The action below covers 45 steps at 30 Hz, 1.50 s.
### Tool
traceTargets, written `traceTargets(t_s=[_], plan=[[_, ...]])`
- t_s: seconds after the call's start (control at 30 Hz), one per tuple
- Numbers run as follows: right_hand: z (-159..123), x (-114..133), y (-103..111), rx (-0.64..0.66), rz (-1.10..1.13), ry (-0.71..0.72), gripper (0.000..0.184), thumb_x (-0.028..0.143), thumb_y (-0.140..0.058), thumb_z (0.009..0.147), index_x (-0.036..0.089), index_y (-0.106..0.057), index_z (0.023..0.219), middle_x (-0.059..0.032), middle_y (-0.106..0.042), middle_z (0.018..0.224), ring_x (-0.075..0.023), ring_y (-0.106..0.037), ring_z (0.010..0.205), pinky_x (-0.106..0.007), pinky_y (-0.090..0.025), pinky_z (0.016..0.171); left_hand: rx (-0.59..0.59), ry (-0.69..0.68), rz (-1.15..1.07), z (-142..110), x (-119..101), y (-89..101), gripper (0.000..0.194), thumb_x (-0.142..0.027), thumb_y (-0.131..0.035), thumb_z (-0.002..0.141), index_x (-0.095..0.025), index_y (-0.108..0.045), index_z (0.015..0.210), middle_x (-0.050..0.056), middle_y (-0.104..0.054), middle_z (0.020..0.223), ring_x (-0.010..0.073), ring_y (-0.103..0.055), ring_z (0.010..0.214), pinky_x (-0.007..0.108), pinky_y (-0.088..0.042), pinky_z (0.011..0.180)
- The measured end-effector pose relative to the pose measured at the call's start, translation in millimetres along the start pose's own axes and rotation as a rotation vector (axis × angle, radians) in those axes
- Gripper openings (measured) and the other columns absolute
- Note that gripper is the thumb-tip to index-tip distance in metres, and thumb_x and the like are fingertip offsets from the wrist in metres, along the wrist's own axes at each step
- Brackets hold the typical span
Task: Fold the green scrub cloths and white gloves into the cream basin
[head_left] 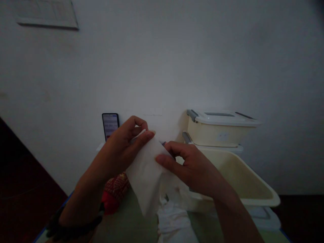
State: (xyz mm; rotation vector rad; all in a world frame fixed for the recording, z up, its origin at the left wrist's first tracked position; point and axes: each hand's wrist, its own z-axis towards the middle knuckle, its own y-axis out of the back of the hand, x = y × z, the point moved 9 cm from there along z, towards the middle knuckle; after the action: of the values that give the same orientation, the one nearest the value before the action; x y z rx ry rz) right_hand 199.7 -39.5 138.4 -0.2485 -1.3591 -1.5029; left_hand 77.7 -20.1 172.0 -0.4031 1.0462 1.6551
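Observation:
Between my two hands hangs a thin, soft white sheet (146, 179); I cannot tell whether it is cloth or paper. My left hand (126, 141) pinches its top corner between thumb and bent fingers. Lower down on its right edge, my right hand (183, 163) grips it with the thumb in front. The sheet falls to a point above the green tabletop (124, 221). Just below and to the right lies a crumpled white cloth (174, 221) with ridged folds. A red patterned fabric item (113, 192) is partly hidden behind my left forearm.
An open cream bin (243, 175) stands at the right, its lower left covered by my right arm. Behind it is a lidded cream box (215, 133) with grey latches. A phone (110, 125) leans upright against the white wall (162, 67), left of my hands.

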Motion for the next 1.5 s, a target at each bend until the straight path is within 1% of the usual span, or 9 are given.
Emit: traceTargets(t_s=[0.23,0.33,0.43,0.53,0.77,1.03,1.13,1.3,1.5], plan=[[-7.3,-3.9,-4.7,0.195,-0.078,0.003,0.022,0.036,-0.054,0.090,0.018,-0.056,0.079,-0.0004,-0.057,0.080,-0.0134,-0.051,0.071,-0.026,-0.041,0.067,-0.161,0.115,-0.121,-0.2,12.3,27.6,0.019,-0.034,-0.058,0.084,-0.024,-0.042,0.080,-0.008,-0.051,0.052,0.0070,-0.042,0.035,0.015,-0.030,0.031],[-7.4,-3.5,0.4,0.174,-0.089,0.021,0.021,0.034,-0.049,0.093,0.019,-0.058,0.083,-0.0025,-0.061,0.083,-0.0166,-0.056,0.079,-0.029,-0.045,0.074,-0.236,0.196,-0.107,-2.4,18.5,41.5,0.018,-0.031,-0.059,0.083,-0.024,-0.043,0.078,-0.008,-0.050,0.050,0.0066,-0.041,0.033,0.016,-0.030,0.031],[-6.9,-5.6,6.3,0.151,-0.092,0.027,0.017,0.029,-0.048,0.094,0.019,-0.062,0.092,-0.0039,-0.064,0.091,-0.0185,-0.059,0.090,-0.031,-0.045,0.082,-0.247,0.232,-0.090,-1.7,25.8,46.1,0.019,-0.033,-0.059,0.083,-0.024,-0.043,0.078,-0.008,-0.049,0.050,0.0070,-0.041,0.032,0.017,-0.028,0.031],[-7.2,-13.5,12.1,0.146,-0.092,-0.019,0.017,0.026,-0.050,0.093,0.019,-0.064,0.098,-0.0035,-0.066,0.093,-0.0171,-0.061,0.086,-0.029,-0.045,0.075,-0.251,0.254,-0.060,-0.2,34.4,46.6,0.019,-0.036,-0.059,0.084,-0.024,-0.044,0.080,-0.006,-0.052,0.053,0.0082,-0.044,0.035,0.017,-0.030,0.033],[-12.6,-31.5,25.4,0.117,-0.056,-0.135,0.028,0.039,-0.048,0.094,0.017,-0.065,0.089,0.0003,-0.062,0.067,-0.0122,-0.056,0.059,-0.025,-0.042,0.055,-0.337,0.222,0.038,0.5,36.2,55.8,0.017,-0.036,-0.057,0.085,-0.023,-0.046,0.080,-0.004,-0.055,0.061,0.0088,-0.044,0.041,0.019,-0.032,0.037],[-15.7,-31.9,23.5,0.129,-0.076,-0.200,0.010,0.029,-0.054,0.088,0.020,-0.055,0.094,0.0019,-0.059,0.072,-0.0127,-0.055,0.064,-0.025,-0.041,0.057,-0.390,0.222,0.050,-3.0,39.1,67.1,0.020,-0.040,-0.060,0.083,-0.024,-0.049,0.080,-0.004,-0.057,0.062,0.0098,-0.046,0.042,0.021,-0.032,0.038],[-15.6,-30.5,25.4,0.110,-0.119,-0.185,0.011,0.027,-0.057,0.085,0.021,-0.052,0.093,0.0032,-0.053,0.073,-0.0123,-0.049,0.064,-0.025,-0.038,0.056,-0.401,0.244,0.036,-5.0,35.9,66.6,0.020,-0.039,-0.061,0.082,-0.024,-0.049,0.080,-0.004,-0.058,0.062,0.0098,-0.045,0.043,0.021,-0.032,0.038],[-14.5,-27.9,25.5,0.098,0.044,-0.148,0.022,0.018,-0.061,0.081,0.023,-0.043,0.093,0.0034,-0.053,0.083,-0.0115,-0.052,0.071,-0.023,-0.042,0.062,-0.411,0.278,0.021,-6.9,31.3,63.6,0.014,-0.033,-0.059,0.085,-0.023,-0.049,0.081,-0.005,-0.058,0.064,0.0085,-0.045,0.046,0.020,-0.033,0.040],[-13.3,-26.7,29.1,0.065,0.050,-0.125,0.016,0.029,-0.059,0.086,0.023,-0.049,0.095,0.0030,-0.053,0.086,-0.0095,-0.048,0.064,-0.023,-0.038,0.057,-0.451,0.281,0.045,-9.2,31.5,68.3,0.015,-0.033,-0.060,0.084,-0.022,-0.051,0.080,-0.006,-0.058,0.062,0.0084,-0.045,0.046,0.019,-0.033,0.040]])
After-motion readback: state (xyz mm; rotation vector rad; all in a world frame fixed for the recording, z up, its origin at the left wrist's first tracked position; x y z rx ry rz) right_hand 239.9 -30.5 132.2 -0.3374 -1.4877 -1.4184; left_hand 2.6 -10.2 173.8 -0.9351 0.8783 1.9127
